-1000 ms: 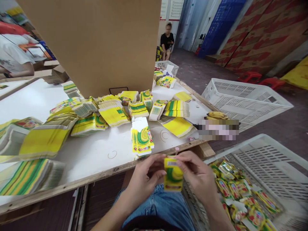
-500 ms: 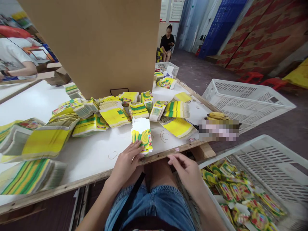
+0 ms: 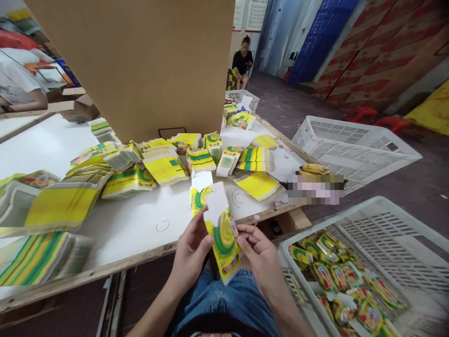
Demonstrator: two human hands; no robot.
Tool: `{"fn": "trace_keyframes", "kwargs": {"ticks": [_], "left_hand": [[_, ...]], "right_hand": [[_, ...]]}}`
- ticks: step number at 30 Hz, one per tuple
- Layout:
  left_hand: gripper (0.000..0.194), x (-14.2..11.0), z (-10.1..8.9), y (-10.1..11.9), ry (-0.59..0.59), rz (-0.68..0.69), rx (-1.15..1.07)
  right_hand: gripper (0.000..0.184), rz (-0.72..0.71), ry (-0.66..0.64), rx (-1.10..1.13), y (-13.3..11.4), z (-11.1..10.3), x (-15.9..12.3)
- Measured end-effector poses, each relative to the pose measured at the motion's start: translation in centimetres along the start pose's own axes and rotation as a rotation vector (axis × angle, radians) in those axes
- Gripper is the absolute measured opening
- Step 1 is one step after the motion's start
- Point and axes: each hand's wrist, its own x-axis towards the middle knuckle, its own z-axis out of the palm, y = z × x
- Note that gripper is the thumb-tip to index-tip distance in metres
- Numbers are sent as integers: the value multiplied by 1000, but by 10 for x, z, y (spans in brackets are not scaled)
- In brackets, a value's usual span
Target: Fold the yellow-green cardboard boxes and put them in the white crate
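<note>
A yellow and green printed carton [image 3: 223, 236] with a white flap is held up over my lap, in front of the table edge. My left hand [image 3: 191, 255] has its thumb at the carton's left edge, the fingers partly hidden behind it. At the right edge, my right hand [image 3: 258, 248] pinches the carton between thumb and fingers. Just behind, other cartons of the same print [image 3: 198, 199] lie on the white tabletop [image 3: 129, 224], partly covered by the held one.
Bundles of flat yellow cartons [image 3: 164, 166] spread across the table before a tall cardboard box [image 3: 150, 65]. Bananas [image 3: 314, 169] lie at the right edge. A white crate [image 3: 354, 210] of packets [image 3: 336, 276] stands at right, another crate [image 3: 354, 140] beyond. Two people sit farther off.
My left hand has lifted a carton off the table and drawn it toward me. My right hand has come in from the right and now grips its right edge.
</note>
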Motion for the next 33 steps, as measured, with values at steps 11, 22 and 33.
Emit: {"fn": "trace_keyframes", "kwargs": {"ticks": [11,22,33], "left_hand": [[43,3,-2,-4,-89,-319,-351],[48,3,6,-3,77,-312,-108],[47,-2,-8,16,-252,-317,-133]], "right_hand": [[35,-20,-90,-33,-4,17,-4],[26,-156,38,-307,8,21,-9],[45,-261,-258,-245,-2,2,-5]]}}
